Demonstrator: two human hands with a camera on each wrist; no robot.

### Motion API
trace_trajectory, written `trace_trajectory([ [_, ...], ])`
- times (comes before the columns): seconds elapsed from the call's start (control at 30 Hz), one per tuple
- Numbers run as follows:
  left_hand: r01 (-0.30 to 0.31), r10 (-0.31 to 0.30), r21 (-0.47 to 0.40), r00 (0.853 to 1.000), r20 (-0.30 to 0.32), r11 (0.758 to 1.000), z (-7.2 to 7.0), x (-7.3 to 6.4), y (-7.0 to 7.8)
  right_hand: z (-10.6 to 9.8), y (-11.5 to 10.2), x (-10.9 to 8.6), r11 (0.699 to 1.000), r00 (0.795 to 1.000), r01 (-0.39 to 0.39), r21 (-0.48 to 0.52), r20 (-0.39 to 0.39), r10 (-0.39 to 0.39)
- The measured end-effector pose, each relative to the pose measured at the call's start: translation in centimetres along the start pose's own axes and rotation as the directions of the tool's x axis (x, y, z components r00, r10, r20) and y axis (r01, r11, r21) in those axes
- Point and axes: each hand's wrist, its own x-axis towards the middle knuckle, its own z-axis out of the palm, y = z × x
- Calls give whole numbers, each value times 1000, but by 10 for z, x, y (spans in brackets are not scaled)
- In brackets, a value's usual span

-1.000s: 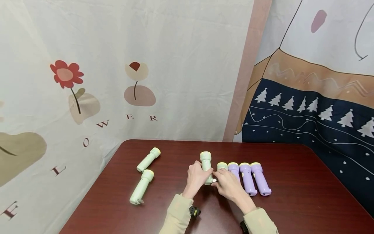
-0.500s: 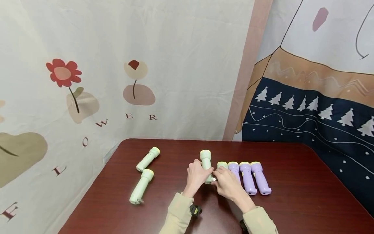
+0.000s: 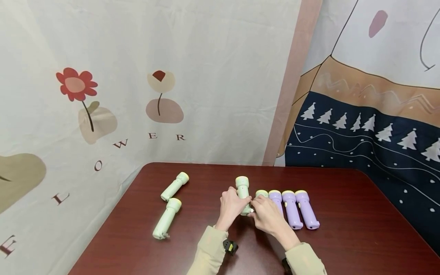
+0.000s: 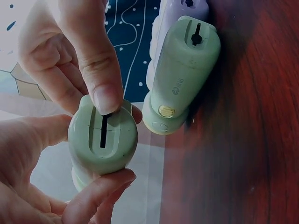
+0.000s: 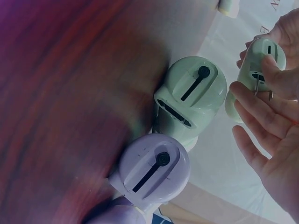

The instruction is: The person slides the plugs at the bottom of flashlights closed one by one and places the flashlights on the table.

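Note:
My left hand (image 3: 231,208) grips a pale green flashlight (image 3: 242,187) around its body, with the lamp head pointing away toward the far table edge. At its near end my right hand (image 3: 269,215) works with thumb and fingers. In the left wrist view, the right thumb (image 4: 105,99) presses at one end of the black slot (image 4: 103,133) in the flashlight's base, and a fingertip shows behind. Two metal plug prongs (image 5: 256,86) stick out of the base in the right wrist view, beside the right fingers.
Right of the hands lie another green flashlight (image 3: 261,194) and three purple flashlights (image 3: 275,196) (image 3: 291,212) (image 3: 307,212) in a row. Two more green flashlights (image 3: 174,187) (image 3: 166,219) lie at the left of the brown table (image 3: 357,229). A printed curtain (image 3: 220,76) hangs behind.
Both hands keep nearly the same place on the green flashlight. The head view shifts slightly; the other flashlights stay put.

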Motion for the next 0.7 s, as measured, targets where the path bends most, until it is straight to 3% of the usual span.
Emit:
trace_trajectory([
  [0.43, 9, -9, 6, 1000, 3, 1000, 1, 1, 0, 0, 0, 0, 999, 999, 24, -25, -34, -25],
  [0.7, -30, 30, 0, 999, -32, 1000, -3, -3, 4, 1, 0, 1, 999, 997, 34, -15, -68, -35],
])
